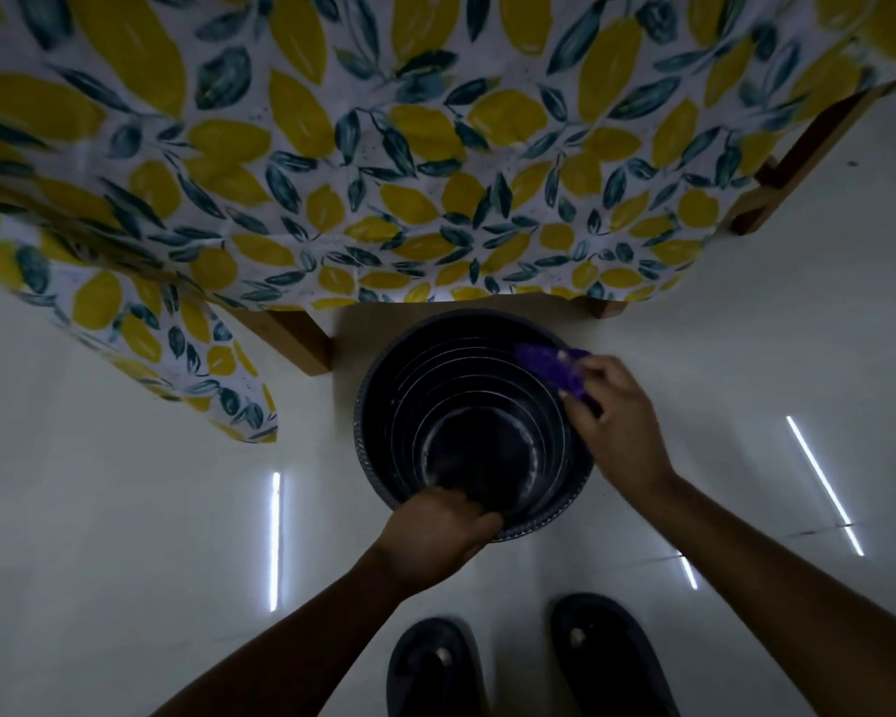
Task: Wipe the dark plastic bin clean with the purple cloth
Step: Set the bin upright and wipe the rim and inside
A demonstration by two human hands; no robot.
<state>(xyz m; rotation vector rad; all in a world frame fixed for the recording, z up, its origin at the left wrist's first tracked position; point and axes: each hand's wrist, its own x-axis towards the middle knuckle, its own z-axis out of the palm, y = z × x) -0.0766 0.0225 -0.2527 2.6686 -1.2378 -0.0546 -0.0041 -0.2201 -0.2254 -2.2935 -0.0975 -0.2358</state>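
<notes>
While the left hand [438,530] clamps the round dark plastic bin's [378,437] near rim, the right hand [619,426] pinches the purple cloth [552,367] on the far rim; beyond stand glossy white floor [125,509] and lemon-print tablecloth [332,147].

Two bare forearms (no sleeves), dark flat sandals [518,659] on both feet, toe straps with small studs

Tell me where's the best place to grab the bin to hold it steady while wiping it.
Probably the near rim of the bin, from above on your own side, as the left hand does now. The bin stands upright and open, so its rim is a lip fingers can hook over, leaving the far side free for the right hand and cloth.
</notes>
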